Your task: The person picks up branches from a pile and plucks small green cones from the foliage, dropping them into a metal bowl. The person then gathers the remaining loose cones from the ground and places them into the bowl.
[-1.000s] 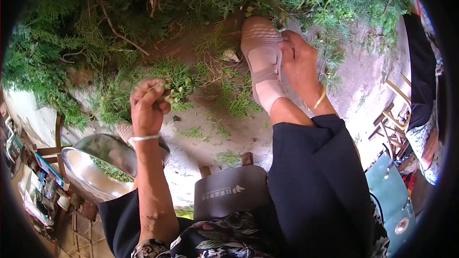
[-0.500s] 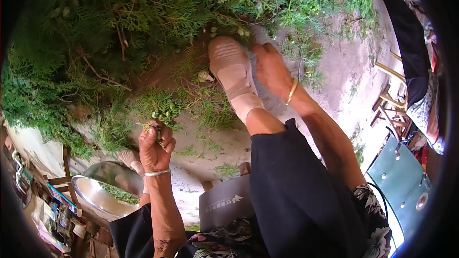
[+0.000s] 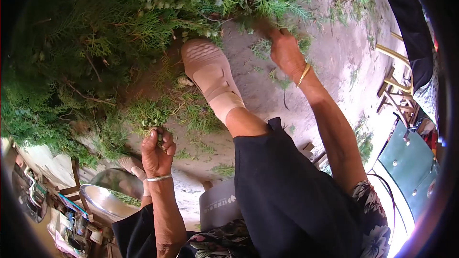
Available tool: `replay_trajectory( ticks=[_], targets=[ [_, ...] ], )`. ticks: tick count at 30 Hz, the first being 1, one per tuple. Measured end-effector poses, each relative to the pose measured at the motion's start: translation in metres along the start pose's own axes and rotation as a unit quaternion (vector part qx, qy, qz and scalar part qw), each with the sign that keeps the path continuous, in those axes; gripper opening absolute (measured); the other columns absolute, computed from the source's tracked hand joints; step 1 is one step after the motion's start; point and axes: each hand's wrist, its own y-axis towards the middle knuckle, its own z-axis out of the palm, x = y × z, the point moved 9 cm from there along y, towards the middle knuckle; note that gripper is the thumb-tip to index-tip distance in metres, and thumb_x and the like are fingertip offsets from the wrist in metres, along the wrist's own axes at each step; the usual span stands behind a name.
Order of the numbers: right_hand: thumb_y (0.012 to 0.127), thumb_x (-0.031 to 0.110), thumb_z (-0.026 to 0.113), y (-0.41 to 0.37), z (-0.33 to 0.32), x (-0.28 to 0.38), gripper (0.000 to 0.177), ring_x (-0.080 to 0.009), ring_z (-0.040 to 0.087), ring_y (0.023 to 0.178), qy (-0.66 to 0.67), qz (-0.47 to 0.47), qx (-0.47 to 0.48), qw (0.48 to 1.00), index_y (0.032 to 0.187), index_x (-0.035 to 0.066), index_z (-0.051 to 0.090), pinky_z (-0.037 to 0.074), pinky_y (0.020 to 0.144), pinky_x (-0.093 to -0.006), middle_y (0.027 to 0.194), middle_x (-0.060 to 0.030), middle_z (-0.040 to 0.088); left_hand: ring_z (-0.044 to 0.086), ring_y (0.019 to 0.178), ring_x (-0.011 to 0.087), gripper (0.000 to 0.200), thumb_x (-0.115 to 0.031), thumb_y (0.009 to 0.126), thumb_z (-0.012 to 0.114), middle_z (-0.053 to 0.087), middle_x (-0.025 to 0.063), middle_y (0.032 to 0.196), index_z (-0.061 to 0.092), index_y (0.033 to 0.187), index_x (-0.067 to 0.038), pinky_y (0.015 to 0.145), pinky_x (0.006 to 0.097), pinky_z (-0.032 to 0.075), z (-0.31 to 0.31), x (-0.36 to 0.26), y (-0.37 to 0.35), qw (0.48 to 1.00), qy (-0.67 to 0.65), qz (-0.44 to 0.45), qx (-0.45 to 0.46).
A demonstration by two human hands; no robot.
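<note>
My left hand [image 3: 158,153] is curled closed, palm up, around a few small green cones at its fingertips, below a loose green sprig pile [image 3: 148,114]. My right hand [image 3: 288,55], with a gold-coloured bangle [image 3: 303,75] at the wrist, reaches over the ground to the right of my shoe [image 3: 205,62]. Its fingertips are smeared by motion at the edge of the heaped evergreen branches [image 3: 119,33]; what they hold, if anything, I cannot tell. Flat scaly green sprays and pale cones show among the branches.
A shiny metal basin [image 3: 98,199] with green bits inside stands at lower left, near my other foot [image 3: 131,166]. Wooden stool legs [image 3: 392,93] and a teal panel [image 3: 406,162] are on the right. Cut sprigs lie scattered on the pale ground.
My right hand has moved away from beside the shoe, up and to the right. My left hand stays closed in nearly the same place. The whole view has shifted a little.
</note>
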Motion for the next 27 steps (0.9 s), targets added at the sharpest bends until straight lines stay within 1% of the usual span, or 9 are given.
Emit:
replay_trajectory(
  ticks=[4,7,8,11,16,18,19,21,27],
  targets=[
    [0.073,-0.001,0.055,-0.001,-0.038,-0.036,0.028,-0.0324,0.059,0.062,0.233,0.109,-0.021,0.966,0.1,-0.008,0.056,0.049,0.061,-0.0364,0.08,-0.0245,0.061,0.039,0.061,0.0131,0.019,-0.018,0.088,0.06,0.048,0.0075,0.076,0.057,0.096,-0.001,0.047,0.0238,0.033,0.023,-0.002,0.004,1.0,0.003,0.003,0.024],
    [0.079,0.005,0.053,-0.034,-0.035,-0.074,0.016,-0.0168,0.05,0.054,0.641,0.307,-0.038,0.702,0.091,-0.006,0.057,0.038,0.048,-0.0248,0.071,-0.0118,0.059,0.039,0.061,0.0127,0.019,-0.018,0.088,0.059,0.048,0.0074,0.076,0.057,0.096,-0.001,0.046,0.0235,0.032,0.037,-0.001,0.011,0.999,0.002,0.002,0.048],
    [0.079,0.005,0.053,-0.042,-0.04,-0.075,0.016,-0.0168,0.05,0.054,0.64,0.308,-0.041,0.703,0.091,-0.006,0.057,0.038,0.048,-0.0248,0.071,-0.0118,0.059,0.038,0.061,0.0125,0.019,-0.018,0.088,0.059,0.048,0.0075,0.076,0.057,0.096,-0.001,0.046,0.0234,0.032,0.041,-0.001,0.014,0.998,0.0,-0.002,0.057],
    [0.085,0.013,0.056,-0.069,-0.027,-0.073,0.014,-0.0116,0.043,0.049,0.758,0.381,-0.052,0.527,0.079,0.0,0.054,0.032,0.044,-0.0221,0.065,-0.0088,0.055,0.039,0.061,0.0126,0.019,-0.017,0.088,0.059,0.048,0.008,0.076,0.056,0.096,0.0,0.046,0.0235,0.033,0.05,0.003,0.02,0.997,0.005,-0.01,0.072],
    [0.085,0.016,0.063,-0.065,-0.002,-0.047,0.02,-0.0101,0.046,0.048,0.618,0.358,0.003,0.7,0.075,0.0,0.056,0.033,0.041,-0.0217,0.062,-0.0055,0.056,0.04,0.062,0.0134,0.02,-0.017,0.088,0.059,0.048,0.0089,0.076,0.056,0.096,0.001,0.046,0.0246,0.034,0.052,0.008,0.025,0.997,0.003,-0.019,0.07],
    [0.082,0.011,0.064,-0.037,-0.008,-0.008,0.017,-0.0209,0.056,0.05,0.44,0.264,0.041,0.857,0.076,-0.002,0.056,0.042,0.045,-0.0287,0.065,-0.0116,0.061,0.042,0.062,0.0139,0.02,-0.016,0.088,0.058,0.049,0.0095,0.076,0.056,0.097,0.001,0.047,0.0252,0.035,0.053,0.009,0.024,0.997,0.014,-0.022,0.066],
    [0.082,0.011,0.064,-0.028,0.001,-0.002,0.017,-0.0209,0.056,0.05,0.442,0.261,0.044,0.857,0.076,-0.002,0.056,0.042,0.045,-0.0287,0.065,-0.0116,0.061,0.043,0.061,0.0142,0.018,-0.016,0.088,0.058,0.05,0.0099,0.076,0.058,0.095,0.0,0.047,0.0253,0.036,0.051,0.009,0.024,0.998,0.015,-0.023,0.058],
    [0.078,0.009,0.062,0.006,-0.017,0.028,0.017,-0.0301,0.062,0.059,0.199,0.059,-0.072,0.976,0.087,-0.003,0.054,0.045,0.048,-0.037,0.065,-0.0186,0.061,0.043,0.061,0.0145,0.017,-0.016,0.088,0.059,0.051,0.01,0.076,0.06,0.095,-0.001,0.047,0.0255,0.036,0.05,0.009,0.021,0.998,0.02,-0.022,0.048],
    [0.075,0.006,0.061,0.036,0.024,0.054,0.018,-0.0453,0.058,0.073,0.0,0.033,0.081,0.996,0.091,-0.001,0.054,0.046,0.062,-0.0514,0.075,-0.0278,0.059,0.041,0.063,0.0132,0.019,-0.019,0.088,0.059,0.052,0.0081,0.078,0.059,0.097,-0.002,0.048,0.0242,0.034,0.038,0.002,0.013,0.999,0.041,-0.002,0.035]
  ],
)
